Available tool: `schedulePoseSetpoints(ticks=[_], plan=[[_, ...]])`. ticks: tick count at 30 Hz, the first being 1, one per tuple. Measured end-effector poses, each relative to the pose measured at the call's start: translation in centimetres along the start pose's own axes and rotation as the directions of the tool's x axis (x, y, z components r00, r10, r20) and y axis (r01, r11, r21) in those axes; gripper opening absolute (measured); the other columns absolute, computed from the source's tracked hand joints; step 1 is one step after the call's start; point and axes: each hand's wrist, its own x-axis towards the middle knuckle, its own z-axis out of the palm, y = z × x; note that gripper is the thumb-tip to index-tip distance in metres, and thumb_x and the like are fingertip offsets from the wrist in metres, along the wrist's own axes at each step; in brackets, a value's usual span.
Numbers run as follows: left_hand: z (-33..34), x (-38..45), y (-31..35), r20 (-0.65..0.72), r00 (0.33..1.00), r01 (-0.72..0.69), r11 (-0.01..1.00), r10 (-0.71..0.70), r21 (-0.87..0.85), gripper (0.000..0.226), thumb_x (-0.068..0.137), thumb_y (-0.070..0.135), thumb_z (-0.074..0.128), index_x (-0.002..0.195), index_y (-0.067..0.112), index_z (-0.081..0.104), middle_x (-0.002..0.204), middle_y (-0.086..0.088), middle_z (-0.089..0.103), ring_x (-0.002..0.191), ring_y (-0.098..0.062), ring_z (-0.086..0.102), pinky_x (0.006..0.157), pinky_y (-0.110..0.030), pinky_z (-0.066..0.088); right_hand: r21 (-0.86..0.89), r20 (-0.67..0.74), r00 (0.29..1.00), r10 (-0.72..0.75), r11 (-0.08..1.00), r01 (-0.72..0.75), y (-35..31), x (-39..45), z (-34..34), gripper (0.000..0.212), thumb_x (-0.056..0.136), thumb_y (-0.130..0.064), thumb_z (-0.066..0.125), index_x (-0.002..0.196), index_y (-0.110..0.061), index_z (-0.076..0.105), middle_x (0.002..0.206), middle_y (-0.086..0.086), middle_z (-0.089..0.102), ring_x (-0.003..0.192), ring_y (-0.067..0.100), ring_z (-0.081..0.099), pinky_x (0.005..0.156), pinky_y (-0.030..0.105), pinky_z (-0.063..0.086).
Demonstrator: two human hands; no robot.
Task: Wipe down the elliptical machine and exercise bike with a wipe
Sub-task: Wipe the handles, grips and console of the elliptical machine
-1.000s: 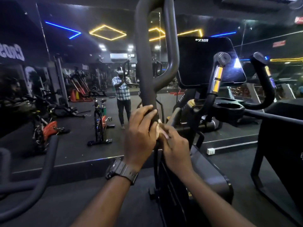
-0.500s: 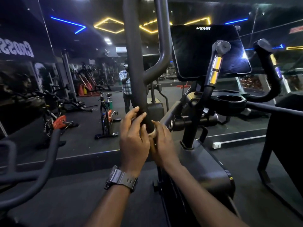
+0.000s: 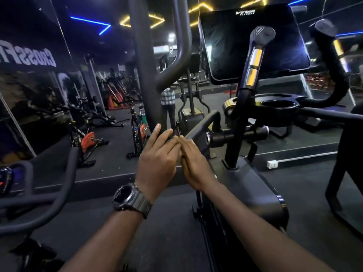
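Observation:
The elliptical machine (image 3: 253, 189) stands right in front of me, with its dark console (image 3: 253, 44) above. My left hand (image 3: 159, 156), with a watch on its wrist, wraps its fingers round the bottom of the machine's tall moving handle pole (image 3: 141, 75) from the left. From the right, my right hand (image 3: 194, 165) closes in on the same spot, its fingertips meeting those of the left hand. The wipe is hidden between the two hands. An exercise bike (image 3: 137, 132) stands on the floor beyond the pole.
A cup holder (image 3: 279, 105) and curved fixed grips (image 3: 253, 63) sit right of my hands. Another machine's black handlebar (image 3: 49, 201) curves in at the lower left. A wall mirror ahead reflects a person, an orange-and-black bike (image 3: 86, 140) and other gym gear. A white socket (image 3: 272, 164) lies on the floor ledge.
Both hands have slid down the handle pole together, from its middle to its lower end. My view has dropped and moved closer. The pale wipe seen earlier no longer shows.

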Motion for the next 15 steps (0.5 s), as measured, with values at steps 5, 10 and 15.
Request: schedulePoseSetpoints(ticks=[5, 10, 15], plan=[[-0.6, 1.7, 0.3, 0.238, 0.963, -0.154, 0.983, 0.126, 0.103, 0.029, 0.094, 0.009, 0.044, 0.101, 0.011, 0.072, 0.099, -0.004, 0.072, 0.100, -0.025, 0.063, 0.115, -0.044, 0.030, -0.110, 0.132, 0.981, 0.140, 0.986, -0.125, 2.9, 4.3, -2.2, 0.044, 0.098, -0.004, 0.041, 0.141, -0.009, 0.049, 0.152, 0.007, 0.042, 0.147, 0.022, 0.024, 0.123, 0.038, 0.014], [-0.9, 3.0, 0.7, 0.357, 0.922, -0.204, 0.971, 0.146, 0.128, 0.014, 0.087, 0.013, 0.058, 0.093, 0.013, 0.071, 0.091, -0.004, 0.072, 0.086, -0.025, 0.064, 0.097, -0.039, 0.042, -0.044, 0.172, 0.984, -0.043, 0.998, 0.051, 2.3, 1.2, -1.8, 0.050, 0.092, 0.009, 0.047, 0.142, 0.003, 0.044, 0.151, 0.022, 0.039, 0.144, 0.033, 0.028, 0.120, 0.038, 0.019], [-1.0, 4.0, 1.5, 0.517, 0.843, -0.247, 0.960, 0.146, 0.132, 0.019, 0.082, 0.014, 0.054, 0.094, 0.016, 0.069, 0.088, -0.001, 0.069, 0.079, -0.025, 0.062, 0.081, -0.037, 0.043, -0.185, 0.172, 0.981, 0.085, 0.981, -0.052, 6.1, 6.1, -3.9, 0.044, 0.100, -0.007, 0.040, 0.143, -0.014, 0.048, 0.155, 0.003, 0.038, 0.148, 0.022, 0.022, 0.122, 0.032, 0.010]])
